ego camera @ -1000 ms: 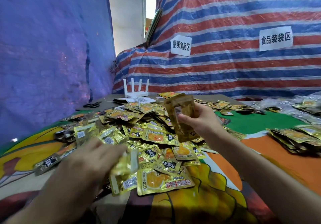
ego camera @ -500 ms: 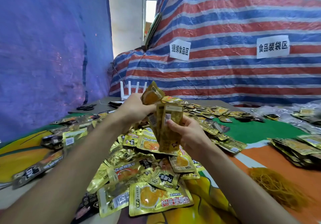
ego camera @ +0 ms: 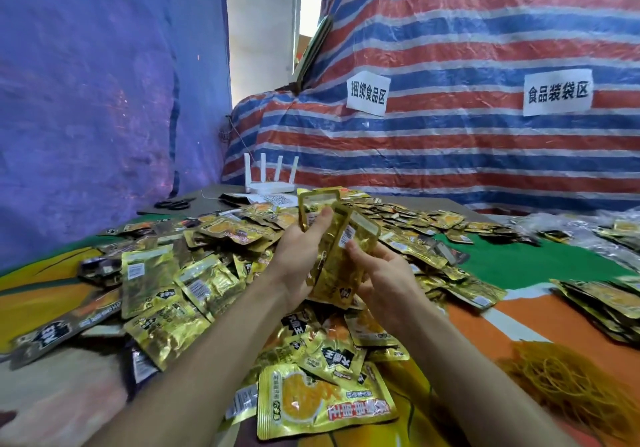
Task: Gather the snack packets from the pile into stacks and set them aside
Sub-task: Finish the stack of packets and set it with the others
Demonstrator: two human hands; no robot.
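Left side is walled by a blue tarp (ego camera: 104, 100). The table (ego camera: 512, 266) has a colourful printed cloth on it. At the far-left corner are black scissors (ego camera: 175, 204), then a white router (ego camera: 270, 187) with four antennas up, next to a QR sheet (ego camera: 273, 199).

The pile (ego camera: 194, 273) of gold snack packets runs from the left edge across the middle to the far edge. They're loose and overlapping, with fronts and backs mixed. There are dark packets (ego camera: 65, 332) on the left fringe. A large face-up packet (ego camera: 322, 401) lies at the near edge between the forearms.

Left hand (ego camera: 298, 259) is raised over mid-pile, thumb curled across the front of an upright packet (ego camera: 317, 205), so it's grasping it. Right hand (ego camera: 384, 276) is just beside it, cupped under the held stack (ego camera: 341, 266) with fingers curled onto its face, also grasping. The stack shows backs with barcode labels, is slightly tilted and sits clear of the pile. The upright packet touches its left side. Can't tell the packet count.

Behind is a striped tarp (ego camera: 467, 155) carrying a left sign (ego camera: 367, 93) and a right sign (ego camera: 557, 91), both white paper.

A heap of yellow rubber bands (ego camera: 568, 380) sits toward the near-right corner. The set-aside stacks (ego camera: 602, 301) are at the right edge, well apart from the pile. Clear bags (ego camera: 588, 224) are at the far-right corner.
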